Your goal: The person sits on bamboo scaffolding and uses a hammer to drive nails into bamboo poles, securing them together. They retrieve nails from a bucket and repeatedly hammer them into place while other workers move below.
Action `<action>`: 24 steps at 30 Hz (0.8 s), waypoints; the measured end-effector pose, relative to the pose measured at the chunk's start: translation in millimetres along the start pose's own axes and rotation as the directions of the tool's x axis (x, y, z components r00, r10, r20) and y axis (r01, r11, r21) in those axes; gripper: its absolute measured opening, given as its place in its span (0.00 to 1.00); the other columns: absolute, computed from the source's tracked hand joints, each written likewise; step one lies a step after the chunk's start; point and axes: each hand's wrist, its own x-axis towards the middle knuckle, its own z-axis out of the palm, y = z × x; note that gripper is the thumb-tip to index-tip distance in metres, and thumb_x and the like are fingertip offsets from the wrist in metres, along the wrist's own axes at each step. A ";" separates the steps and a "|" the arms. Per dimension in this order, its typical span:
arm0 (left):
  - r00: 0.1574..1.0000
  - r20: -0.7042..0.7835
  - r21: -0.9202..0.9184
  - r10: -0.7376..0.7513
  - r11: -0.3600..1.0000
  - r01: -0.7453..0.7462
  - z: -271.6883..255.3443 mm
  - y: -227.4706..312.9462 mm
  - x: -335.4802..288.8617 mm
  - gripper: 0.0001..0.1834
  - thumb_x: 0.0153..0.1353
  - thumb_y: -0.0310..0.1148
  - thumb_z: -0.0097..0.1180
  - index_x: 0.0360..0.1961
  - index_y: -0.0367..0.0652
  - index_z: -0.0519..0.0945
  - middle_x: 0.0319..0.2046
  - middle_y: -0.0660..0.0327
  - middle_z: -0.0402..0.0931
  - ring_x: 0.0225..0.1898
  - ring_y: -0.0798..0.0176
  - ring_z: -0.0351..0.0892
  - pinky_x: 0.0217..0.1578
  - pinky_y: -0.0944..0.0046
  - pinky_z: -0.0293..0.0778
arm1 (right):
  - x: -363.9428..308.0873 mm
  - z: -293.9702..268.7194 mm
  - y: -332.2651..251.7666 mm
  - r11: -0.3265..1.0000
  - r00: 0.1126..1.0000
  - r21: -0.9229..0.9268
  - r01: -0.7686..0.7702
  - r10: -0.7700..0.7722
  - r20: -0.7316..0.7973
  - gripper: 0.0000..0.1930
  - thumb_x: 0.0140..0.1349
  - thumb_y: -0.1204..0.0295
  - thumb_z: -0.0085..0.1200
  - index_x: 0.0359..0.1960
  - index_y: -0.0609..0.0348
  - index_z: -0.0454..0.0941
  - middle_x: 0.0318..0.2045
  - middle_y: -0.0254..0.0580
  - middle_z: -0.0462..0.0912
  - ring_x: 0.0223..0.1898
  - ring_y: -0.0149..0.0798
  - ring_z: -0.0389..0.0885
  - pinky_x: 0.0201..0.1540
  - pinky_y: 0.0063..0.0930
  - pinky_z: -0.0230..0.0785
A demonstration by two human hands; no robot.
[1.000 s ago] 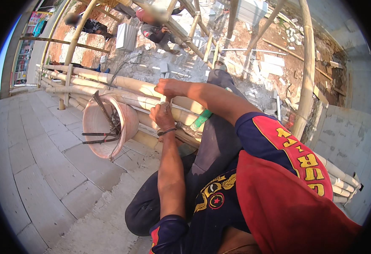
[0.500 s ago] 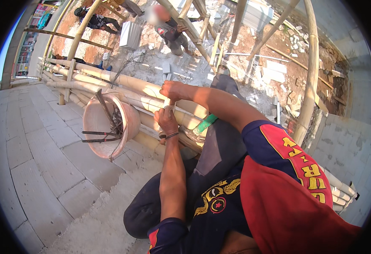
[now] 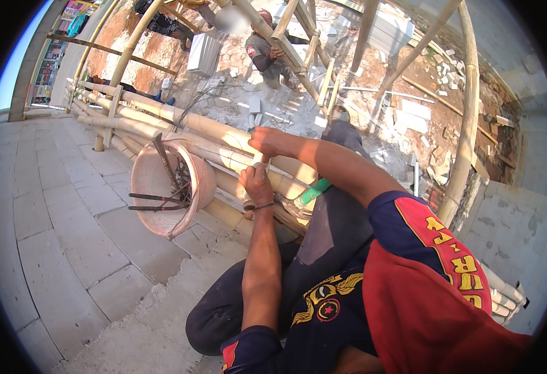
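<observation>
Bamboo poles, pale yellow and smooth with darker rings at the joints, lie stacked side by side along the edge of the grey paved floor, running from the upper left down past the person's knees to the lower right. Against this stack both hands work close together. The left hand, a dark band around its wrist, presses down on the poles with its fingers curled together around something small that cannot be made out. The right hand sits just above it, fingers clamped in a fist on a thin upright piece between the two hands; what that piece is cannot be told. Just beside the left hand, a green handle lies on the poles. To the left, a pinkish plastic bucket leans tilted against the stack, its mouth turned toward the camera, with dark metal tools and wire inside. Upright and slanted bamboo posts rise behind the stack as a frame. Beyond them, on rubble-strewn ground, another person crouches well apart from the hands.
</observation>
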 end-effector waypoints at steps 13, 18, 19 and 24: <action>0.992 -0.014 -0.084 -0.123 0.989 0.122 -2.7 7.6 11.2 0.06 0.53 0.26 0.59 0.33 0.46 0.80 0.30 0.61 0.70 0.38 0.53 0.70 0.43 0.49 0.64 | 5.2 3.4 -0.2 0.997 0.995 -0.072 -0.041 0.048 0.088 0.26 0.42 0.55 0.72 0.40 0.58 0.80 0.40 0.41 0.81 0.51 0.46 0.75 0.53 0.38 0.72; 0.990 -0.121 -0.069 -0.076 0.995 0.068 -4.3 6.9 18.5 0.07 0.54 0.28 0.58 0.36 0.47 0.81 0.39 0.60 0.78 0.54 0.51 0.72 0.56 0.44 0.60 | 5.9 -0.8 -1.6 0.993 0.990 -0.119 -0.026 0.042 0.133 0.30 0.40 0.51 0.72 0.42 0.55 0.79 0.42 0.38 0.80 0.52 0.43 0.74 0.51 0.39 0.71; 0.989 -0.104 -0.075 -0.103 0.993 0.096 -3.6 5.2 19.5 0.07 0.54 0.28 0.59 0.36 0.47 0.81 0.42 0.62 0.79 0.56 0.52 0.71 0.57 0.44 0.59 | 4.7 -2.5 -1.6 0.991 0.988 -0.131 -0.024 0.044 0.148 0.31 0.39 0.51 0.72 0.43 0.54 0.79 0.42 0.37 0.80 0.52 0.42 0.74 0.50 0.39 0.71; 0.970 0.100 -0.079 -0.224 0.970 0.232 -0.4 -3.4 15.7 0.11 0.55 0.26 0.60 0.40 0.49 0.81 0.48 0.69 0.80 0.63 0.57 0.69 0.64 0.40 0.51 | -2.0 -12.6 -7.5 0.985 0.997 -0.174 0.001 0.013 0.079 0.32 0.38 0.50 0.73 0.45 0.52 0.78 0.42 0.35 0.79 0.50 0.40 0.74 0.46 0.39 0.71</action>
